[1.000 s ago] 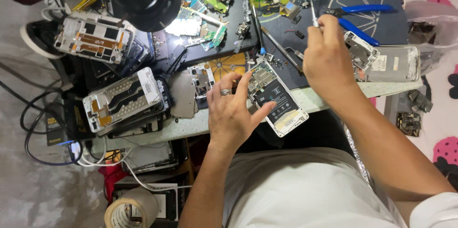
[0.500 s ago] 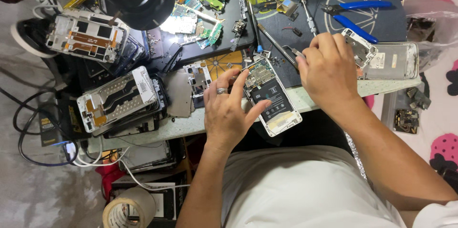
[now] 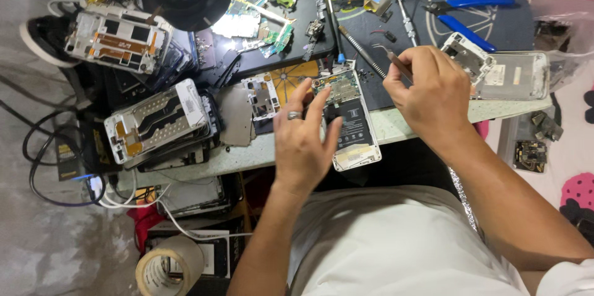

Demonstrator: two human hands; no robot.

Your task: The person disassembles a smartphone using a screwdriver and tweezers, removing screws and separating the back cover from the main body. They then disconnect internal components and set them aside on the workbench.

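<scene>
At the centre of the frame, one opened smartphone [image 3: 348, 116], its back cover off and its dark battery and circuit board exposed, is lying at the front edge of a cluttered workbench [image 3: 260, 150], overhanging it slightly. The left hand [image 3: 304, 141], wearing a single ring, is resting on the phone's left side with its fingers spread apart. Just to the right, the right hand [image 3: 430, 95] is pinching one pair of thin metal tweezers [image 3: 396, 64], the tips pointing toward the phone's upper end. Two stacks of white phone frames [image 3: 158, 124] are crowding the left of the frame, while another stripped frame [image 3: 504, 73] is sitting partly hidden behind the right hand. One pair of blue-handled pliers [image 3: 470, 14] is lying on the dark mat at upper right. A roll of tape [image 3: 168, 265] is sitting at lower left, below tangled black cables [image 3: 43, 160].
</scene>
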